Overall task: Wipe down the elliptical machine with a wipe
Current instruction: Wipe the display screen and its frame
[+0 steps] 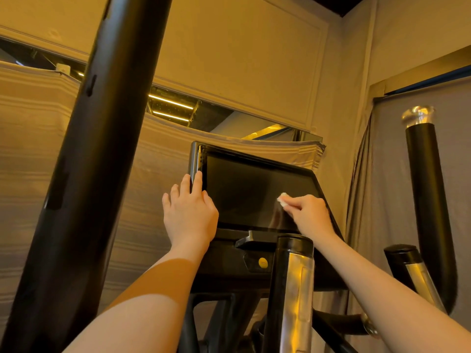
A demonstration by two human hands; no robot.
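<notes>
Right hand [309, 212] pinches wipe [282, 199] on screen [244, 189]; left hand [190, 210] open, steadying its edge.

You get dim, warm amber light; bright ceiling strips [170, 104] glow through wall gap. Glare streaks chrome grip [297, 296]. Wide-angle bends edges; near black bar [102, 149] soft, screen [257, 192] dark.

left hand [190, 212] raised, fingers straight, right hand [307, 212] curled, pinching
</notes>
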